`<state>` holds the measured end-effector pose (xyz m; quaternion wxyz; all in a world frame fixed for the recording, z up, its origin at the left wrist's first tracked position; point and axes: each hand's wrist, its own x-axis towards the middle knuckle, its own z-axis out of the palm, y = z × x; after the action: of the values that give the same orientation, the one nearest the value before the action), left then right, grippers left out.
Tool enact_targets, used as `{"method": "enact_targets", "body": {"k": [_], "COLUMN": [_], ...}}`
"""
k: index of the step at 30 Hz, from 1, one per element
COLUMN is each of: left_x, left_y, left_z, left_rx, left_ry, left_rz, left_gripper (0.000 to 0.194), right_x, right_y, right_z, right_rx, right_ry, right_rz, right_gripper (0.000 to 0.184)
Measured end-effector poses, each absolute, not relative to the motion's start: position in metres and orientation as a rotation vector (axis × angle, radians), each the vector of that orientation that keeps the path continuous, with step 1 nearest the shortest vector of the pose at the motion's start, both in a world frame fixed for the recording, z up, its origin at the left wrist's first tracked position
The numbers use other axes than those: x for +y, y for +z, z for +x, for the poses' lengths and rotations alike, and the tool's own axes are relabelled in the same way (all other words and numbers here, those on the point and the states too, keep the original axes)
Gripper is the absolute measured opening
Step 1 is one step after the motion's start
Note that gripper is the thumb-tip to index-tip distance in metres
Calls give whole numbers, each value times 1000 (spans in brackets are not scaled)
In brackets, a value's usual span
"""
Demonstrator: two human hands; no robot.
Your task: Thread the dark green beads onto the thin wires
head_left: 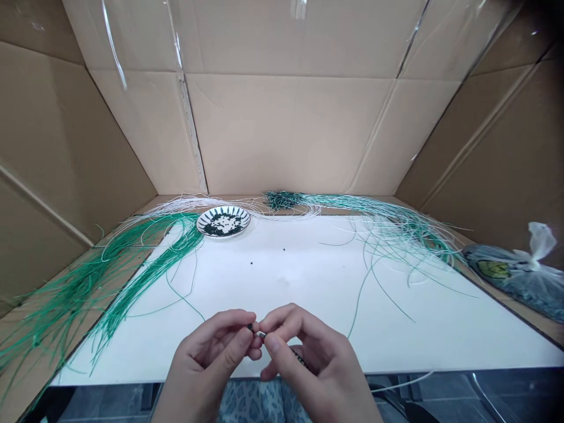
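Note:
My left hand and my right hand meet at the near edge of the white table, fingertips pinched together. Between the left thumb and forefinger sits a small dark bead. The right fingers pinch a thin cord at the same spot, and a few dark beads show under the right palm. A green cord runs from the right hand up toward the far right bundle.
A striped plate of dark beads stands at the back left. Green and white cord bundles lie at the left and back right. Two loose beads lie mid-table. A knotted plastic bag sits right. Cardboard walls surround the table.

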<state>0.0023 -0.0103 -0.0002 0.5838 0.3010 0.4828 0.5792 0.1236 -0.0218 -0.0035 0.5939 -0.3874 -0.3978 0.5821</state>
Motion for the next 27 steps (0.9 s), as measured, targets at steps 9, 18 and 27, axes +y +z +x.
{"method": "enact_targets", "body": {"k": [9, 18, 27], "left_x": [-12, -13, -14], "left_y": [3, 2, 2], "left_z": [2, 3, 4], "left_rx": [1099, 1065, 989], "left_ry": [1340, 1352, 1346], "left_rz": [719, 740, 759], "left_gripper": [34, 31, 31], "right_x": [-26, -25, -25], "right_y": [-4, -5, -6], "right_z": [123, 121, 127], "right_rx": [-1046, -1105, -1066], "right_ry": [1243, 1189, 1353], "right_rz": [-978, -1016, -913], "right_gripper": [17, 18, 18]}}
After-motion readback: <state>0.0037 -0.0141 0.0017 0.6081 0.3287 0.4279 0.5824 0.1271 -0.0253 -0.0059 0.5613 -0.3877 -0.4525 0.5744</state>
